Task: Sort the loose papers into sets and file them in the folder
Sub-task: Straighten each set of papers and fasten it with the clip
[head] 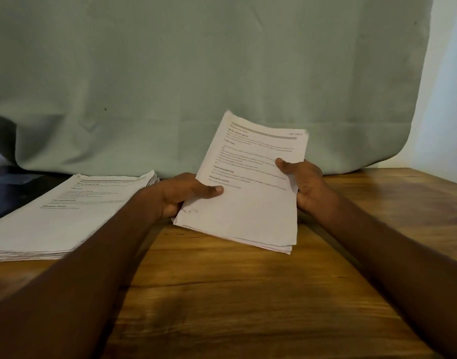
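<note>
A thin set of printed white sheets is held tilted above the wooden table, near its middle. My left hand grips the set's left edge, thumb on top of the page. My right hand grips its right edge, thumb lying across the text. A thick stack of printed papers lies flat on the table to the left, partly hidden by my left forearm. No folder can be made out for certain.
A pale green curtain hangs behind the table and reaches down to its back edge. A dark object lies at the far left behind the paper stack. A white wall shows at the right.
</note>
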`<action>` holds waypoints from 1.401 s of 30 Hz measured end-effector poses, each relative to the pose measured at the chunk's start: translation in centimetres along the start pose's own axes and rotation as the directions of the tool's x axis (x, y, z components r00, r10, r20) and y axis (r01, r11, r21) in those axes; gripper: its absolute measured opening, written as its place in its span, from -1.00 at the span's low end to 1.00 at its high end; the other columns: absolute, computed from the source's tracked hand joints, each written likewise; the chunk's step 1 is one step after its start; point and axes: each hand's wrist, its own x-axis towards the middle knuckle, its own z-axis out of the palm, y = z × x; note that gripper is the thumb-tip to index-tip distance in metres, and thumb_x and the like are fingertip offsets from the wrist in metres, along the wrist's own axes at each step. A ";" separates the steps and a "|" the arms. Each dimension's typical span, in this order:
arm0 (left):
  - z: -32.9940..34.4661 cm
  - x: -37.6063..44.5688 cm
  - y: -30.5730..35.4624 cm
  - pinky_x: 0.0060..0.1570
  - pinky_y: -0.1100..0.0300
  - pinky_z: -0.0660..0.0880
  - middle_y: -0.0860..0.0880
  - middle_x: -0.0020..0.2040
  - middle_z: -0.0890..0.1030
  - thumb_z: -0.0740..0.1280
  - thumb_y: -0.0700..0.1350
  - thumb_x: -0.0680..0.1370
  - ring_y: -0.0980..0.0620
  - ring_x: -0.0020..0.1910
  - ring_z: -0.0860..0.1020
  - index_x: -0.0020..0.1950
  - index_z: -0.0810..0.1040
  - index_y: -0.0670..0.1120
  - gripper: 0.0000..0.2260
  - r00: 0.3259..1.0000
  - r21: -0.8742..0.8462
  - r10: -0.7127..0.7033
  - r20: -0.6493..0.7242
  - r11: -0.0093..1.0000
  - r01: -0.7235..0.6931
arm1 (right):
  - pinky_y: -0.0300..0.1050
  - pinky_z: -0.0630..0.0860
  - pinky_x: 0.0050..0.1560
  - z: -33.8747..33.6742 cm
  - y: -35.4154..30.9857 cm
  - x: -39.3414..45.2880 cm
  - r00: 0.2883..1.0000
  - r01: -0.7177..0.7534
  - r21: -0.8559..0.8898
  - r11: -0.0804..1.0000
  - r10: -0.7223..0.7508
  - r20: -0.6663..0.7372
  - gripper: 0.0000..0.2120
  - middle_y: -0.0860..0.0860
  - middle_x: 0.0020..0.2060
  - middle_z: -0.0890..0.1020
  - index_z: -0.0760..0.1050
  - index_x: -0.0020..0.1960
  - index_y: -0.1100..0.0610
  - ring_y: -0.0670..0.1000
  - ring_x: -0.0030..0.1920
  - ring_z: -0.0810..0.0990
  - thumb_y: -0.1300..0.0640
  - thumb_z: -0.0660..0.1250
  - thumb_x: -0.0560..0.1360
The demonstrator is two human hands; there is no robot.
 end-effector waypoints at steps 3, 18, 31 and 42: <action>-0.3 0.4 -0.1 0.06 -0.05 0.66 -0.20 0.20 0.69 0.44 -0.31 0.53 -0.19 0.14 0.68 0.30 0.59 -0.24 -0.66 0.990 -0.058 0.029 -0.136 0.998 -0.037 | 0.23 0.66 0.08 -0.5 -0.5 0.4 0.999 -0.036 0.015 0.999 0.036 0.026 -0.65 0.17 0.14 0.70 0.57 0.28 0.21 0.22 0.10 0.71 0.30 0.47 0.51; 0.9 -0.4 1.4 -0.05 0.23 0.65 0.07 0.05 0.72 0.52 -0.17 0.52 0.10 0.01 0.71 0.21 0.65 0.00 -0.72 0.687 0.220 0.558 -0.464 0.825 -0.521 | -0.30 0.62 0.04 2.7 -0.3 -3.9 0.787 0.615 -0.419 0.668 -0.552 0.275 -0.72 -0.17 0.10 0.66 0.52 0.33 0.04 -0.23 0.09 0.65 0.22 0.32 0.64; 0.2 0.4 0.3 0.11 -0.02 0.63 -0.15 0.23 0.65 0.59 -0.19 0.43 -0.11 0.12 0.64 0.35 0.58 -0.22 -0.50 0.736 0.434 0.421 -0.530 0.880 -0.191 | -0.20 0.53 0.05 3.0 0.5 -3.4 0.834 0.543 -0.668 0.509 -0.423 0.355 -0.65 0.03 0.23 0.64 0.50 0.42 0.15 -0.01 0.17 0.60 0.15 0.31 0.64; -0.8 -1.7 2.7 -0.37 0.20 0.64 -0.25 -0.05 0.72 0.50 -0.37 0.47 -0.10 -0.23 0.74 0.18 0.61 -0.30 -0.71 0.921 0.301 -0.054 -0.385 0.936 0.181 | 0.08 0.59 0.23 0.8 -0.3 -1.2 0.986 0.004 -0.579 0.815 0.093 0.137 -0.57 0.16 0.24 0.64 0.47 0.41 0.27 0.14 0.17 0.63 0.33 0.42 0.56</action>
